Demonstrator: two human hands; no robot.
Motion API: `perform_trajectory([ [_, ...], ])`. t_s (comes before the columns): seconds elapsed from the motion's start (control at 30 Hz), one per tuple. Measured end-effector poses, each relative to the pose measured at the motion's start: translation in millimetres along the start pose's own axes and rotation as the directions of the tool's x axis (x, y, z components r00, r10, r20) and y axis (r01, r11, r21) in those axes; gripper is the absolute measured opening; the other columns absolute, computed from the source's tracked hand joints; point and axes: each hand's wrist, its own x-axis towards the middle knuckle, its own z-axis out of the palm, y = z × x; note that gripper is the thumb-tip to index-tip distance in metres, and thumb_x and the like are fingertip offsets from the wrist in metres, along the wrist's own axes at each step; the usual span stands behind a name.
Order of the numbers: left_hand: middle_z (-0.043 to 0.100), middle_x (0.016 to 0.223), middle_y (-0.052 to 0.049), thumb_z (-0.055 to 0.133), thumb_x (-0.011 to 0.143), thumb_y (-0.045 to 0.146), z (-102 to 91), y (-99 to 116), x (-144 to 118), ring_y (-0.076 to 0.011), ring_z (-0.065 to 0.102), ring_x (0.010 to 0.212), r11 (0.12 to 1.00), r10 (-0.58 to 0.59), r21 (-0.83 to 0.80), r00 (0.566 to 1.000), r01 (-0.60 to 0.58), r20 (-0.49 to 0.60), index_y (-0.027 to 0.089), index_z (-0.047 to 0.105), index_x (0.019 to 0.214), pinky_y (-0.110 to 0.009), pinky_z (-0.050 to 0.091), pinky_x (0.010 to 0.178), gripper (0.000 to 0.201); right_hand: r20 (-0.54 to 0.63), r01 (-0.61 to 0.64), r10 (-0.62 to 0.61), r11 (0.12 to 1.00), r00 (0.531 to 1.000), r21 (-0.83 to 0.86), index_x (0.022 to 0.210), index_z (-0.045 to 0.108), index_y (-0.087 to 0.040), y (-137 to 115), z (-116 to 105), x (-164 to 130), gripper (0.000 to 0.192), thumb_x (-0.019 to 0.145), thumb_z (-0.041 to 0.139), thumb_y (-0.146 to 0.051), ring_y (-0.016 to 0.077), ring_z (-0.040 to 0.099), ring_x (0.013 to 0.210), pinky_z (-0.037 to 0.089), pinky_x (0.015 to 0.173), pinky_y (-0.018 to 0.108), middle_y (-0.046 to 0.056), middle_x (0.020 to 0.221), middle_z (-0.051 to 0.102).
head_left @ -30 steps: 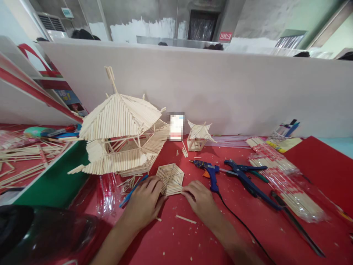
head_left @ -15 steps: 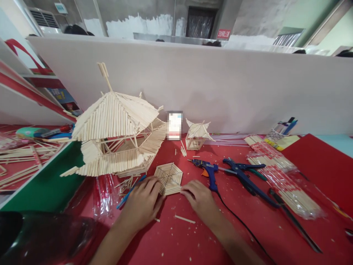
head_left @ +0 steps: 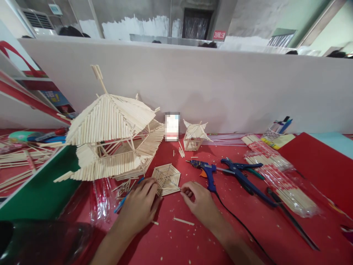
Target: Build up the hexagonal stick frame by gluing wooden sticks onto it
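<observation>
A flat hexagonal stick panel (head_left: 168, 177) with a web-like pattern of rings lies on the red tabletop between my hands. My left hand (head_left: 145, 202) is closed over its lower left edge, fingertips partly hidden from view. At its right corner, my right hand (head_left: 197, 198) pinches with thumb and forefinger, the other fingers curled under. A large pavilion model (head_left: 110, 136) built of wooden sticks stands behind my left hand. Farther back is a small pavilion model (head_left: 195, 135). Just right of the panel lies a blue glue gun (head_left: 208, 173).
Blue cutters (head_left: 242, 176) and a dark long-bladed tool (head_left: 292, 219) lie on the right, beside bagged wooden sticks (head_left: 284, 180). One loose stick (head_left: 184, 221) lies in front. A white partition (head_left: 234, 84) closes off the back. A dark glossy object (head_left: 44, 243) occupies the lower left.
The whole view has shifted slightly, moving the scene a little left. Both hands keep their places at the panel; the right hand's curled fingers show more.
</observation>
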Motion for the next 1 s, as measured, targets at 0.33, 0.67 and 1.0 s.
perform_trajectory([
  [0.33,0.064,0.099,-0.007,0.052,0.080,0.002,1.0,19,-5,-0.0258,0.059,0.091,0.994,-0.040,0.103,0.990,0.026,0.136,0.019,0.060,0.101,-0.040,0.050,0.080,0.028,0.030,0.046,-0.045,0.998,0.999,-0.038,0.087,0.060,-0.021,1,2,-6,0.012,0.086,0.057,-0.009,0.0191,0.060,0.075,0.048,0.067,0.029,0.003,0.082,0.064],
  [0.67,0.062,0.097,-0.007,0.046,0.081,-0.001,-0.2,18,-4,-0.0251,0.056,0.089,0.998,-0.057,0.040,0.991,0.052,0.121,0.019,0.060,0.098,-0.038,0.049,0.078,0.030,0.047,0.055,-0.053,0.998,0.997,-0.026,0.095,0.062,-0.021,-2,2,-5,0.011,0.088,0.056,-0.014,0.0210,0.062,0.080,0.050,0.071,0.032,0.005,0.087,0.066],
  [1.0,0.061,0.091,-0.005,0.041,0.094,0.009,5.0,13,-3,-0.0225,0.057,0.084,0.991,-0.077,-0.107,0.996,0.081,0.040,0.020,0.056,0.094,-0.034,0.046,0.074,0.019,0.066,0.066,-0.062,0.996,0.996,-0.066,0.103,0.064,-0.019,-10,0,1,0.023,0.084,0.063,-0.007,0.0221,0.061,0.085,0.050,0.077,0.033,0.005,0.089,0.067],
])
